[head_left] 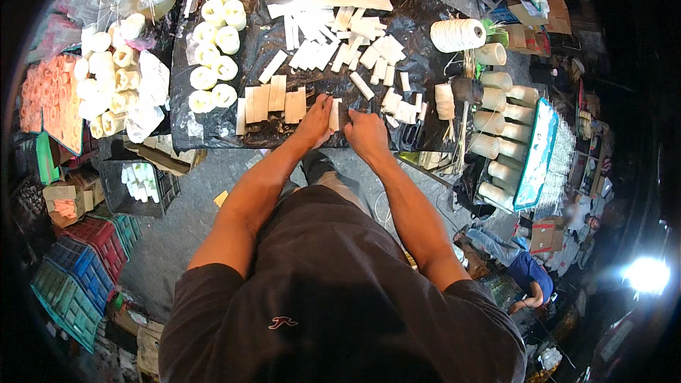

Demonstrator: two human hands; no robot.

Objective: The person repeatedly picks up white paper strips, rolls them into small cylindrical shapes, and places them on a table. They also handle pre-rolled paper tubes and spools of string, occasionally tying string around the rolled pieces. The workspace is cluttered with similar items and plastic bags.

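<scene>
Beside left grip (316, 122), pale strip (335, 115).

- The table (420, 25), covered with wrinkled black plastic sheeting (266, 37), spans the upper middle of the frame.
- Pale yellow rolls (225, 67) sit in 2 uneven columns, upper left.
- 1 long pale slat (340, 3) lies at top centre, whitish strips (308, 55) loosely strewn below it.
- Tan strips (259, 103) line the near edge, left of centre.
- Short pale pieces (405, 110) cluster right of centre.
</scene>
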